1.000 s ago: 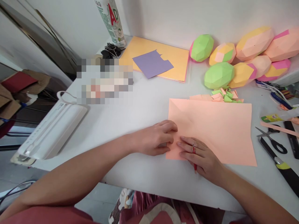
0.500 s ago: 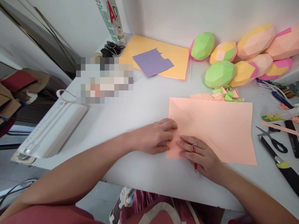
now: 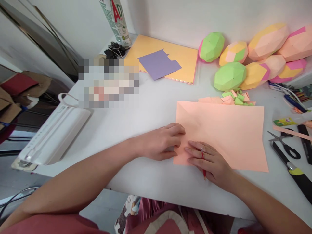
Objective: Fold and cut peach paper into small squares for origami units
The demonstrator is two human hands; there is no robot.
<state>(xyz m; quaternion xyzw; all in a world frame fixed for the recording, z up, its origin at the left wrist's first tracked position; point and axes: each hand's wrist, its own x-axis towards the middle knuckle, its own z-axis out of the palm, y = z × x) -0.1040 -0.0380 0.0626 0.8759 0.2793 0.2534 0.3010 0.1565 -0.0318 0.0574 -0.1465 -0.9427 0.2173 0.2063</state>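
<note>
A large peach sheet of paper [image 3: 231,133] lies on the white table, with a faint crease near its upper left corner. My left hand [image 3: 163,141] rests at the sheet's left edge, fingers bent and apart, their tips touching the paper. Just right of it, my right hand [image 3: 209,162] lies palm down on the lower left part of the sheet, fingers stretched forward. A thin red pencil [image 3: 204,174] is tucked between the right hand's fingers, its point towards the table's front edge. What lies under both palms is hidden.
Faceted paper shapes [image 3: 230,76] and paper scraps [image 3: 237,97] sit behind the sheet. Scissors [image 3: 284,143] and a black-handled cutter [image 3: 291,167] lie to the right. A purple paper piece [image 3: 159,65] rests on yellow sheets [image 3: 186,53]. A white device [image 3: 56,133] stands at left.
</note>
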